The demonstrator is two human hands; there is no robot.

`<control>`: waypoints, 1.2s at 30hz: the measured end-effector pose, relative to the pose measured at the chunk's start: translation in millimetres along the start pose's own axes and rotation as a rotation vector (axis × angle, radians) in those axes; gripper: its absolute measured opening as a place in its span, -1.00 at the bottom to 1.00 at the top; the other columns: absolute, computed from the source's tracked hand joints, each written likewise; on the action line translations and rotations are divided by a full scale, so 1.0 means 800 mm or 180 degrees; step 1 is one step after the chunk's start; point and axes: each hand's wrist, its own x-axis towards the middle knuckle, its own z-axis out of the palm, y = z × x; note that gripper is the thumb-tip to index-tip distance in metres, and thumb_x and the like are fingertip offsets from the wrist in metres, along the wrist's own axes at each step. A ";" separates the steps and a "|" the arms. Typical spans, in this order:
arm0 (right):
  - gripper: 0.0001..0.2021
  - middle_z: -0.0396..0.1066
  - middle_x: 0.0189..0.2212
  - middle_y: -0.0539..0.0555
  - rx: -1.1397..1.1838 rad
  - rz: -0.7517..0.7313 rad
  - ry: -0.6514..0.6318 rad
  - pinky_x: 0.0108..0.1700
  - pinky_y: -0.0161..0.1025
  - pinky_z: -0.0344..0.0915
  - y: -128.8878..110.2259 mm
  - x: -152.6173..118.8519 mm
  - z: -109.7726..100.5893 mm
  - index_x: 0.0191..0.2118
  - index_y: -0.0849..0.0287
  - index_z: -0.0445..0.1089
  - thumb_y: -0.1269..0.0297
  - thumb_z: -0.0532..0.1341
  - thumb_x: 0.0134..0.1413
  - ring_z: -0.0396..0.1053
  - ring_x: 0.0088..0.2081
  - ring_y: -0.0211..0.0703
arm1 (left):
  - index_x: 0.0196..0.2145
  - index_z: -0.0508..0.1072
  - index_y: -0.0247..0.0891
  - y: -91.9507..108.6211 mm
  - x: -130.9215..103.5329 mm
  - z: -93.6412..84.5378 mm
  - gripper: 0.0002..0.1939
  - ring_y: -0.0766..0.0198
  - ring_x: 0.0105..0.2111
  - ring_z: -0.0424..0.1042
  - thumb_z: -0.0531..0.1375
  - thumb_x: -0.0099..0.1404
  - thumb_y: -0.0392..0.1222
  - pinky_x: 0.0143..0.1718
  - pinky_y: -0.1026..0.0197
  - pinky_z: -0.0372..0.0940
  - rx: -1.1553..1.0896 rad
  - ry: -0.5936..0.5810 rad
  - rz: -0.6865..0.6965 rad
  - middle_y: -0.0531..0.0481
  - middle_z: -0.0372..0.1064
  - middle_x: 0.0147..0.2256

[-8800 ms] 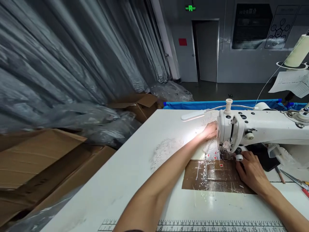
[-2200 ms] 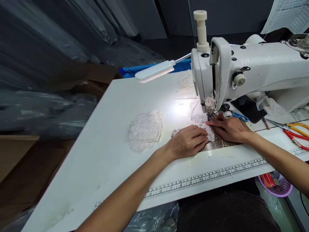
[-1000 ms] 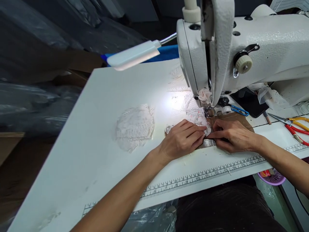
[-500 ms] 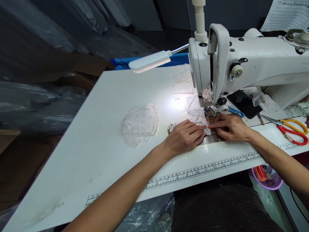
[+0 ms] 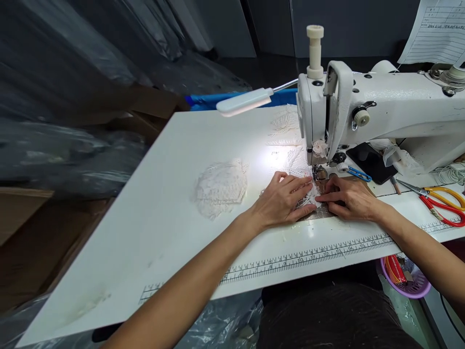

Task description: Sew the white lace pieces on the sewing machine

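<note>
A white lace piece (image 5: 308, 195) lies under the needle area of a white sewing machine (image 5: 319, 121). My left hand (image 5: 285, 198) rests flat over it, fingers stretched toward the presser foot (image 5: 316, 173). My right hand (image 5: 348, 198) is on the other side, its index fingertip touching the lace's right edge. Its thumb looks apart from that finger, and its other fingers are partly bent over the metal plate (image 5: 313, 215). Part of the lace is hidden beneath my left hand. More lace (image 5: 285, 123) lies behind, beside the machine head.
A lace stack (image 5: 221, 186) sits left on the white table (image 5: 163, 194). Toward the right are a blue thread snipper (image 5: 359, 174), a black phone (image 5: 370, 162) and scissors (image 5: 445, 203). A lamp (image 5: 244, 102) reaches over the table; a purple basket (image 5: 414, 290) hangs below its edge.
The view has shifted, so the whole scene sits slightly lower and further right. My left hand's fingers are spread wider over the lace; my right hand stays at its edge.
</note>
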 end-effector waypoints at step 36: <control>-0.64 0.34 -0.09 0.18 -0.0385 0.0125 -0.0313 -0.38 -0.29 0.26 -0.012 0.006 -0.002 0.15 -0.01 0.41 0.30 0.07 0.31 0.35 -0.19 -0.14 | 0.06 0.45 -0.28 -0.013 0.010 -0.003 -0.56 -0.01 -0.12 0.44 -0.07 0.50 0.00 -0.18 -0.05 0.31 0.0107 -0.0451 -0.0197 -0.12 0.45 0.07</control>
